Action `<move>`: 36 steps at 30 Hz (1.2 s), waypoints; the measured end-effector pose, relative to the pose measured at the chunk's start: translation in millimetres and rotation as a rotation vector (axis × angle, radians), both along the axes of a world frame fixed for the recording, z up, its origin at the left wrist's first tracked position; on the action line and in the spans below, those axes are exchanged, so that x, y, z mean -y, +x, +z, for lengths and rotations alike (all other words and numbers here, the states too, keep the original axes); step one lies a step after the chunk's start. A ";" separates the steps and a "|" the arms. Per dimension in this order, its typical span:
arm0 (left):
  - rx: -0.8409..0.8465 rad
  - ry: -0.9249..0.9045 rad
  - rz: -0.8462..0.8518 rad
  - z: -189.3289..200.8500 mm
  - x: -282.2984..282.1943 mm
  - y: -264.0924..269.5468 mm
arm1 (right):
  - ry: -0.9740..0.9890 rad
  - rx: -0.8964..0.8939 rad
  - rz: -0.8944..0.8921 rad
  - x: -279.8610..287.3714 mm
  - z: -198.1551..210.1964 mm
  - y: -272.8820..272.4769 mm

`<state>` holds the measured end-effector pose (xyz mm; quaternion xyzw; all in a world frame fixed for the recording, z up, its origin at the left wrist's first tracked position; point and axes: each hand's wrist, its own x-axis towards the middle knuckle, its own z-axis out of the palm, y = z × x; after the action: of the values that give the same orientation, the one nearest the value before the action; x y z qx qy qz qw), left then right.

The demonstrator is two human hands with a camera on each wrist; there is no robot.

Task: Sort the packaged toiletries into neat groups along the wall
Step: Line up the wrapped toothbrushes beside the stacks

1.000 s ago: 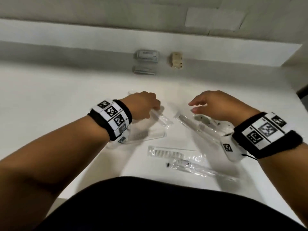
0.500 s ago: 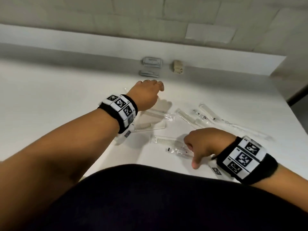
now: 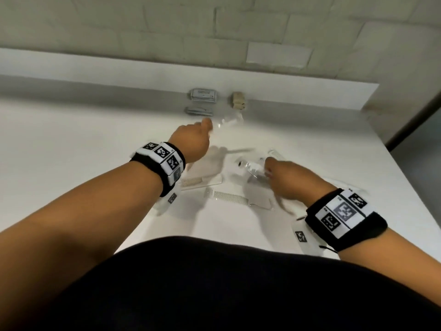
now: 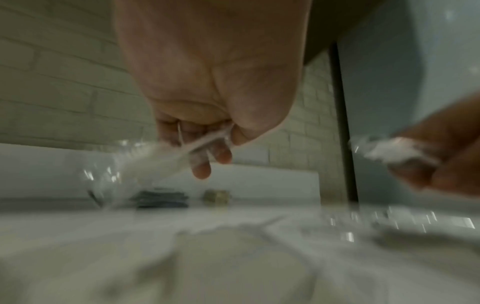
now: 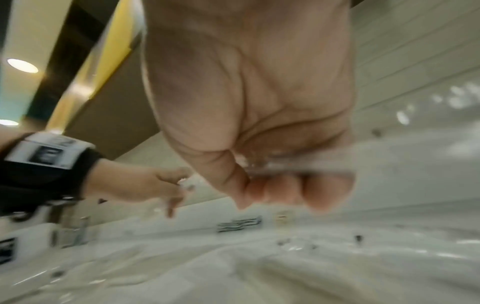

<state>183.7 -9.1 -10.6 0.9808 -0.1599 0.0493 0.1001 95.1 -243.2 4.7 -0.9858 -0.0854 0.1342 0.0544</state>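
- The left hand (image 3: 191,142) pinches one end of a clear-wrapped packet (image 3: 228,121) and holds it above the surface (image 3: 71,149), close in front of the groups by the wall (image 3: 167,25). Film this slick could well slide out of so light a pinch, and the packet would then land askew.
- Swung forward too far, its loose dangling end could knock the tan packets (image 3: 237,100) or the grey sachets (image 3: 202,95) out of line; both lie right at the wall's foot.
- The right hand (image 3: 290,179) is curled round a second clear-wrapped packet (image 3: 250,166), lifted just off the surface. Its trailing film may drag on the wrapped items lying nearby and scatter them.
- Two wrapped combs (image 3: 229,197) lie flat near the person's body, unsorted. They are thin, pale and fine-toothed inside glossy sleeves.
- The packets are long and narrow, and the film is transparent, crinkly and throws bright glints. What each holds is too blurred to tell.
- The grey sachets look flat and matte, stacked in two low piles.
- The surface is smooth, white and bare of texture, so light packets probably skid on it easily.
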 end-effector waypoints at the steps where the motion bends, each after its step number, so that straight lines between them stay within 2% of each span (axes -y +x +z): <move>1: 0.017 -0.097 0.084 6.6 -1.8 0.4 | 0.003 0.089 -0.070 10.3 -1.8 6.9; 3: 0.042 -0.176 0.270 15.3 -13.8 1.4 | -0.050 0.148 -0.203 32.2 -8.5 19.5; 5: -0.060 -0.107 0.443 15.0 -32.2 -0.3 | -0.146 0.061 -0.274 43.7 -17.0 26.6; 8: -0.296 0.033 0.605 -3.8 -55.9 -8.9 | -0.184 -0.072 -0.257 37.9 -26.8 26.8; 11: -0.373 0.045 0.681 -20.9 -61.8 -18.6 | -0.155 -0.121 -0.217 28.2 -28.5 24.2; 14: -0.431 -0.047 0.595 -19.3 -58.7 -23.0 | -0.160 -0.133 -0.188 26.8 -25.1 20.4; 18: -0.494 -0.080 0.597 -13.0 -45.3 -28.5 | 0.040 -0.008 -0.312 55.8 -5.3 25.4; 20: -0.508 -0.090 0.551 -7.8 -36.7 -32.9 | -0.005 0.012 -0.370 78.9 1.8 31.2; 24: -0.514 -0.078 0.432 8.7 -16.2 -29.0 | -0.232 -0.143 -0.374 107.2 -8.0 34.1; 28: -0.450 -0.139 0.302 19.7 16.8 -17.4 | -0.267 -0.099 -0.358 112.3 -17.0 28.8; 30: -0.457 -0.207 0.240 22.6 40.6 -12.1 | -0.146 -0.119 -0.350 112.0 -12.6 29.2; 33: -0.544 -0.347 0.191 20.6 77.8 -6.7 | 0.159 -0.175 -0.420 112.8 -8.1 33.2; 36: -0.597 -0.440 0.141 19.0 115.4 -0.1 | 0.553 -0.299 -0.530 118.6 -7.3 38.2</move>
<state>183.5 -124.5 8.4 0.9157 -0.0412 -0.1985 0.3469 133.3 -361.8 -2.6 -0.8914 0.1477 0.2292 0.3620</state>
